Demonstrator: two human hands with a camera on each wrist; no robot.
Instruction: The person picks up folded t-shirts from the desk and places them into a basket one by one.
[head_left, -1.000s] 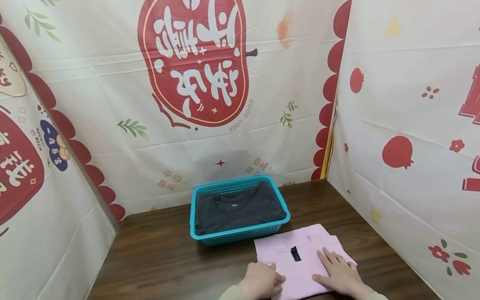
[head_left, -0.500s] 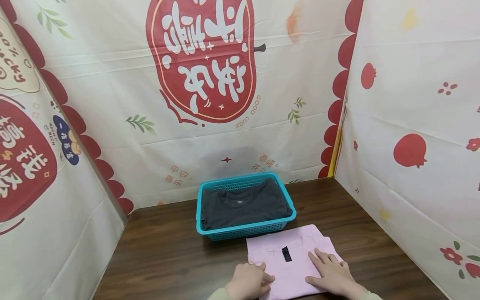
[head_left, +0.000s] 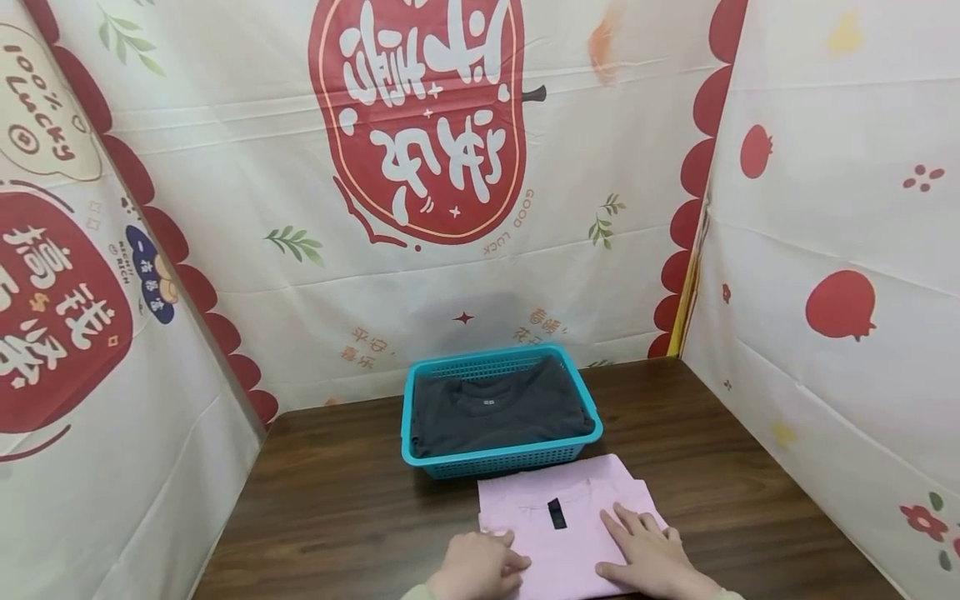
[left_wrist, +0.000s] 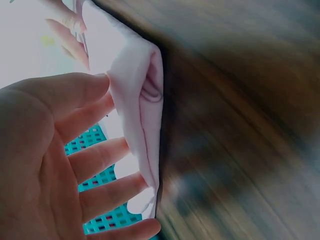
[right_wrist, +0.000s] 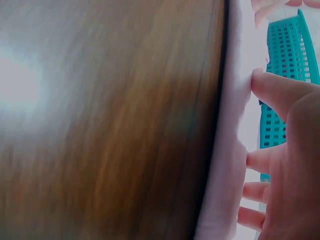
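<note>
A folded pink T-shirt (head_left: 566, 546) with a black neck label lies on the table in front of the basket in the head view. My left hand (head_left: 477, 568) touches its left side; the left wrist view shows the fingers (left_wrist: 107, 155) spread and fairly straight against the folded edge. On the shirt's right side rests my right hand (head_left: 647, 557), its fingers fanned out over the cloth. The right wrist view shows those fingertips (right_wrist: 254, 161) on the pink fabric. Behind the shirt, a folded dark grey T-shirt (head_left: 498, 421) fills the turquoise basket (head_left: 517, 462).
The brown wood-grain table (head_left: 345, 492) runs back to a printed cloth wall (head_left: 420, 283). More printed cloth hangs at the left and right sides. The basket stands near the back wall, close beyond the pink shirt.
The pink T-shirt has slid left relative to the basket, both hands moving along with it. The head view has also shifted slightly. The basket and grey T-shirt stay put.
</note>
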